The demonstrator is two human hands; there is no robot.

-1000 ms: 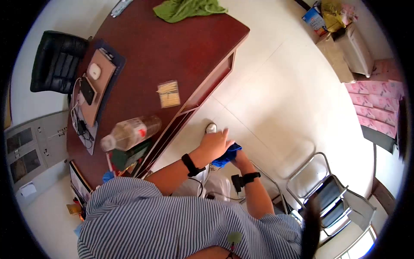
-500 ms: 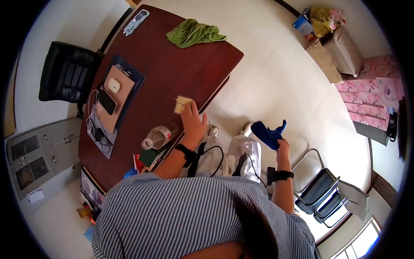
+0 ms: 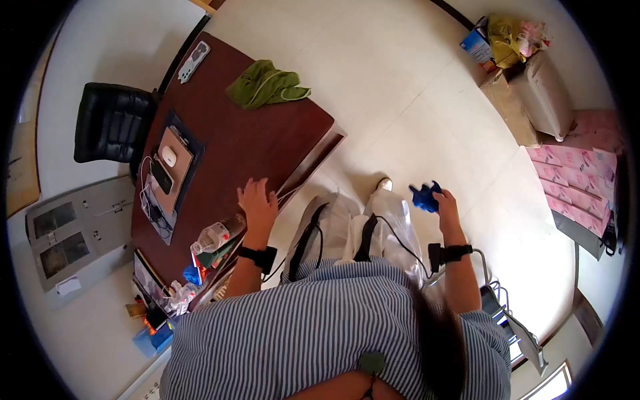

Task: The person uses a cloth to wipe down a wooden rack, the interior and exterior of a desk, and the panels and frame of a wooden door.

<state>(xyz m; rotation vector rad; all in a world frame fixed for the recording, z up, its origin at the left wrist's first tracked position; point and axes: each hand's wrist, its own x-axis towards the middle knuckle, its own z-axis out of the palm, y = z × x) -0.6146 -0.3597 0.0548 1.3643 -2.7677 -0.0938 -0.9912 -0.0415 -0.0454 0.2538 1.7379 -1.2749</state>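
Note:
My left hand (image 3: 257,203) is over the near edge of the dark red desk (image 3: 247,137), fingers apart, with nothing visible in it. Whether its palm touches the desktop I cannot tell. Just beside it, a clear plastic bottle (image 3: 218,235) lies on its side. My right hand (image 3: 449,208) is closed on a crumpled blue cloth (image 3: 425,197) with finger-like points, held out over the floor to the right of my knees. A green cloth (image 3: 263,85) lies bunched near the far corner of the desk.
A phone (image 3: 194,62) lies at the desk's far end. A folder (image 3: 175,167) carries a black phone, a white case and cables. A black chair (image 3: 113,123) stands beyond the desk. Boxes and bags (image 3: 513,107) line the right wall; a metal-framed chair (image 3: 513,320) is behind my right arm.
My left hand has moved left and down; the small tan piece at its fingertips is out of sight. The blue cloth looks more bunched in my right hand. The whole view has shifted.

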